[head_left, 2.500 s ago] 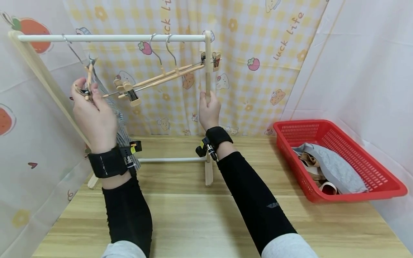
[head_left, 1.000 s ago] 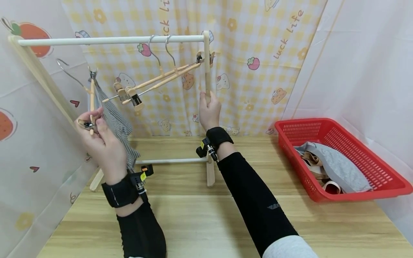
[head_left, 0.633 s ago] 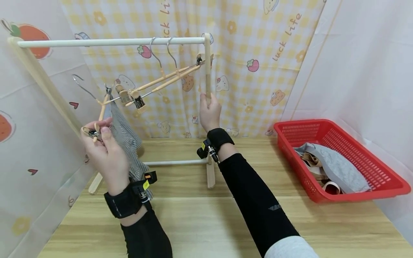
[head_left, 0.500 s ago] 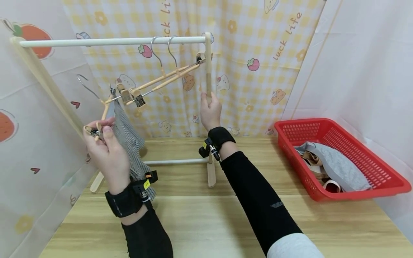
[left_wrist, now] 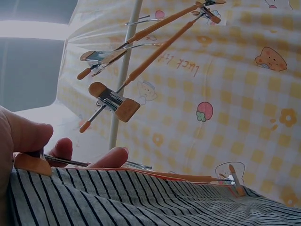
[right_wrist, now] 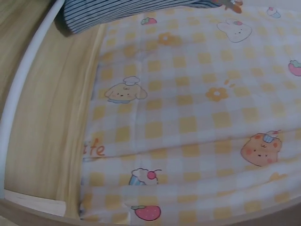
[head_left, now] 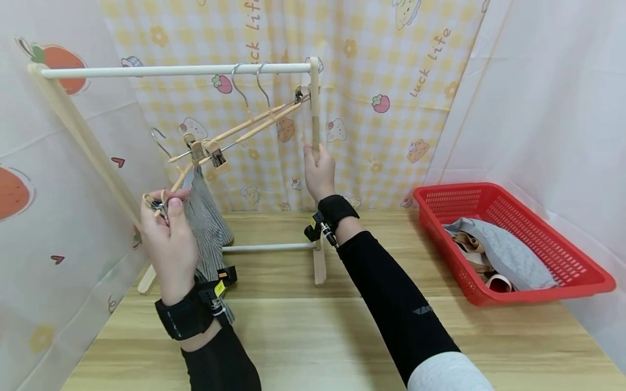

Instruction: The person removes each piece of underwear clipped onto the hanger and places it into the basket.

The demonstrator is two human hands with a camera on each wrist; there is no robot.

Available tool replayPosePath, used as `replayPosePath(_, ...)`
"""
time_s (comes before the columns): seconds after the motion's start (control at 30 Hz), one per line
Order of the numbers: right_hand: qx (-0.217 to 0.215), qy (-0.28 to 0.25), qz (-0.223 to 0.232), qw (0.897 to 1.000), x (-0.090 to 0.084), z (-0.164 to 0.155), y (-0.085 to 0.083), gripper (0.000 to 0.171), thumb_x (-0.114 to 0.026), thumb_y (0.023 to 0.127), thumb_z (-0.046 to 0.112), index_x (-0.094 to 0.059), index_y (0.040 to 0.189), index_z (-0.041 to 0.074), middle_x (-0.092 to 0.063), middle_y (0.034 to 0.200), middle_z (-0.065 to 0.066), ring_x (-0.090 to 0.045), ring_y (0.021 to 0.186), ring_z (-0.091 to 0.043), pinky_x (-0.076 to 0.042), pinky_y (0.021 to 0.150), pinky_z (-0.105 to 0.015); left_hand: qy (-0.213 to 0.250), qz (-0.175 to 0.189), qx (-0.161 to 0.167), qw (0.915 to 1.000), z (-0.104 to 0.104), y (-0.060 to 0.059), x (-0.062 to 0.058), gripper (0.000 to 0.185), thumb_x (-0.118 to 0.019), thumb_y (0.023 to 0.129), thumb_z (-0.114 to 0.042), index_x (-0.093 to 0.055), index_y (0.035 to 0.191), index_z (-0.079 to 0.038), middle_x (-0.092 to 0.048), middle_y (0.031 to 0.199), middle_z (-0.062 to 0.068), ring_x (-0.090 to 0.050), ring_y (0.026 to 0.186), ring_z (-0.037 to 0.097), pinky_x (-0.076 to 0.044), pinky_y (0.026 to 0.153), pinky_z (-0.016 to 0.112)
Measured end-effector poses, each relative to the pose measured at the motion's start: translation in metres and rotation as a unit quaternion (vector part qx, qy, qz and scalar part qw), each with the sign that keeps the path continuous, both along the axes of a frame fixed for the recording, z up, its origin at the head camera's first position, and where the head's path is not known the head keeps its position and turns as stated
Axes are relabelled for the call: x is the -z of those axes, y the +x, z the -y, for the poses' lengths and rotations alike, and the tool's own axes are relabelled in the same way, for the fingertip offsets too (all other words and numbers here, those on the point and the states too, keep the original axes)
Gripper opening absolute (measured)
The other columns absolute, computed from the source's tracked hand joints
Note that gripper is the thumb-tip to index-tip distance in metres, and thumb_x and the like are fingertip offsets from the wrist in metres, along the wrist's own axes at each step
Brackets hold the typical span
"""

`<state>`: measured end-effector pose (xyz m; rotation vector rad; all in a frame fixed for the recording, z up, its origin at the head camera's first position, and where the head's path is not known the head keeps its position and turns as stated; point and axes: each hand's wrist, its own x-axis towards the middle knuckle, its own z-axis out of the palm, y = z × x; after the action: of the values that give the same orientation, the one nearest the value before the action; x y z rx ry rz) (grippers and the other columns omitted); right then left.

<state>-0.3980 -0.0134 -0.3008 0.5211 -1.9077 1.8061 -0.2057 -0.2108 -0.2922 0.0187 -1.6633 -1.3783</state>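
A yellow-and-white checked curtain [head_left: 376,130] fills the back, printed with cartoon animals, fruit and the orange words "luck life", legible running up its right side and partly cropped at the top. Before it stretches the pale wood-grain tabletop [head_left: 293,336], bearing a clothes rack [head_left: 176,71] with a white rail and light wooden posts. To the right sits a red perforated basket [head_left: 462,201] holding a grey cloth [head_left: 513,255] and some tan pieces. The right arm's black sleeve [head_left: 391,309] carries a grey mark too small to read. A grey garment [head_left: 207,228] with thin dark stripes hangs below the rail from a clip hanger [head_left: 182,178], whose metal hook is apart from the rail. Two more hangers [head_left: 266,128] hang on the rail, tilted. The left hand [head_left: 171,244], raised with its thumb uppermost, pinches the near clip [head_left: 158,206] of the garment's hanger; the right hand [head_left: 320,172] grips the rack's right post.
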Motion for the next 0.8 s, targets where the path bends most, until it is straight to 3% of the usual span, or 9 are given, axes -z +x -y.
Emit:
replayPosePath(0.07,-0.007,0.013,0.006,1.000,0.000,-0.003,0.001,0.026,-0.043,0.107,0.026,-0.056,0.101,0.004,-0.027,0.051,0.003,-0.025,0.038,-0.011,-0.026,0.039,-0.026,-0.003,-0.006,0.016,0.9998,0.000,0.000,0.000,0.018,-0.046,0.105,-0.016,-0.053,0.112,-0.001,-0.067,0.114,0.013,-0.057,0.115,0.018,-0.040,0.094,0.028)
replayPosePath(0.17,-0.032,0.038,0.025,0.998,0.000,-0.011,0.006,0.030,-0.050,0.105,0.029,-0.053,0.116,0.001,-0.040,0.061,0.002,-0.038,0.047,-0.013,-0.035,0.044,-0.026,0.001,-0.014,0.041,0.9991,-0.002,-0.001,-0.001,0.011,-0.046,0.105,-0.014,-0.054,0.107,-0.006,-0.066,0.110,0.015,-0.056,0.116,0.021,-0.040,0.096,0.029)
replayPosePath(0.27,-0.055,0.040,0.047,0.997,0.004,-0.027,0.015,0.045,-0.058,0.100,0.034,-0.044,0.133,0.007,-0.053,0.092,-0.003,-0.054,0.075,-0.015,-0.048,0.065,-0.030,-0.003,-0.019,0.046,0.9988,-0.003,0.000,-0.001,0.009,-0.046,0.105,-0.013,-0.054,0.103,-0.009,-0.066,0.106,0.014,-0.057,0.112,0.020,-0.040,0.096,0.029)
replayPosePath(0.37,-0.040,0.008,0.037,0.998,0.011,-0.049,0.027,0.050,-0.057,0.100,0.036,-0.040,0.138,0.009,-0.051,0.116,-0.006,-0.053,0.101,-0.017,-0.047,0.086,-0.035,0.001,-0.021,0.045,0.9988,-0.004,0.000,0.000,0.010,-0.046,0.105,-0.011,-0.055,0.101,-0.008,-0.067,0.102,0.012,-0.058,0.110,0.021,-0.040,0.096,0.029)
replayPosePath(0.47,-0.011,-0.067,-0.018,0.998,0.014,-0.077,0.041,0.039,-0.051,0.100,0.026,-0.050,0.128,-0.001,-0.055,0.113,-0.009,-0.054,0.102,-0.022,-0.045,0.087,-0.035,0.008,-0.024,0.047,0.9986,-0.003,0.001,0.001,0.012,-0.045,0.104,-0.010,-0.056,0.099,-0.006,-0.068,0.099,0.011,-0.059,0.107,0.022,-0.040,0.097,0.030)
replayPosePath(0.53,0.013,-0.116,-0.059,0.991,0.014,-0.096,0.053,0.031,-0.048,0.099,0.020,-0.058,0.116,-0.003,-0.059,0.105,-0.009,-0.057,0.096,-0.024,-0.047,0.082,-0.032,0.009,-0.026,0.048,0.9985,-0.003,0.000,0.001,0.013,-0.045,0.104,-0.009,-0.056,0.098,-0.005,-0.068,0.098,0.011,-0.059,0.106,0.022,-0.040,0.097,0.031)
replayPosePath(0.63,0.031,-0.184,-0.116,0.976,0.014,-0.124,0.077,0.025,-0.047,0.097,0.016,-0.064,0.105,-0.001,-0.064,0.096,-0.011,-0.061,0.088,-0.027,-0.048,0.076,-0.031,0.008,-0.029,0.046,0.9985,-0.003,-0.001,0.000,0.015,-0.046,0.103,-0.009,-0.057,0.097,-0.001,-0.068,0.095,0.009,-0.059,0.106,0.021,-0.040,0.097,0.032)
replayPosePath(0.8,0.041,-0.261,-0.163,0.951,0.011,-0.152,0.109,0.027,-0.046,0.098,0.014,-0.066,0.098,-0.005,-0.065,0.091,-0.016,-0.062,0.080,-0.025,-0.047,0.073,-0.032,-0.013,-0.037,0.030,0.9988,-0.003,-0.004,-0.001,0.025,-0.046,0.102,-0.012,-0.058,0.095,0.009,-0.069,0.088,0.001,-0.055,0.107,0.020,-0.038,0.092,0.030)
